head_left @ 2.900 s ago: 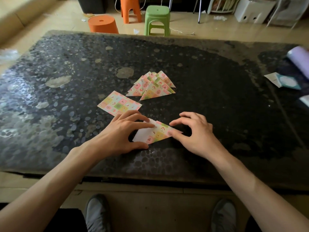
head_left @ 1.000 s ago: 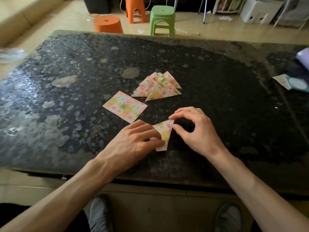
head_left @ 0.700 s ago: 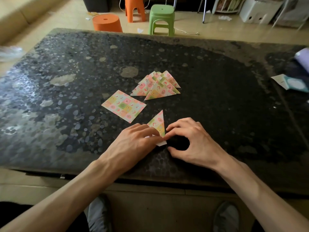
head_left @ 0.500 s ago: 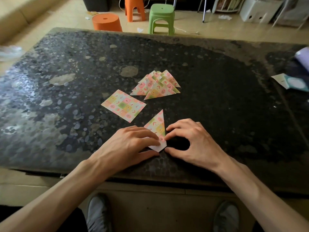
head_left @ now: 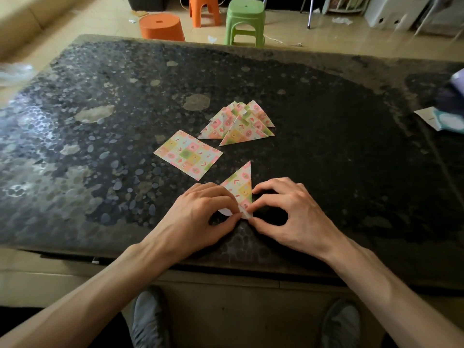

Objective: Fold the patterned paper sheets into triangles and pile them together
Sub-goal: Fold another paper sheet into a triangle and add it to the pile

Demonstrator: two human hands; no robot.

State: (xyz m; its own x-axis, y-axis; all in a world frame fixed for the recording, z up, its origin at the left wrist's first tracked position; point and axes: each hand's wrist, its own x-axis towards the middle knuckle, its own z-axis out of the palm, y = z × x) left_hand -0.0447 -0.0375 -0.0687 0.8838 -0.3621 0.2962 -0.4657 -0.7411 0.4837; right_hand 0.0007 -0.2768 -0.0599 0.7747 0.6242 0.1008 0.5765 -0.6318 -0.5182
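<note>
A patterned paper folded into a small triangle (head_left: 240,185) lies near the front of the dark stone table (head_left: 326,151), its tip pointing away from me. My left hand (head_left: 198,217) pinches its lower left corner, where a white flap shows. My right hand (head_left: 288,217) pinches its lower right corner with thumb and forefinger. One flat unfolded patterned sheet (head_left: 187,153) lies just beyond my left hand. Further back sits a pile of folded triangles (head_left: 238,124), overlapping one another.
At the table's right edge lie a white and teal paper packet (head_left: 442,119) and a pale purple roll (head_left: 458,79). Beyond the table stand two orange stools (head_left: 162,27) and a green stool (head_left: 244,20). My shoes show below the table's front edge.
The half-folded sheet has been folded again into a smaller triangle, its tip turned to point away from me. Both hands have closed in on its near corners.
</note>
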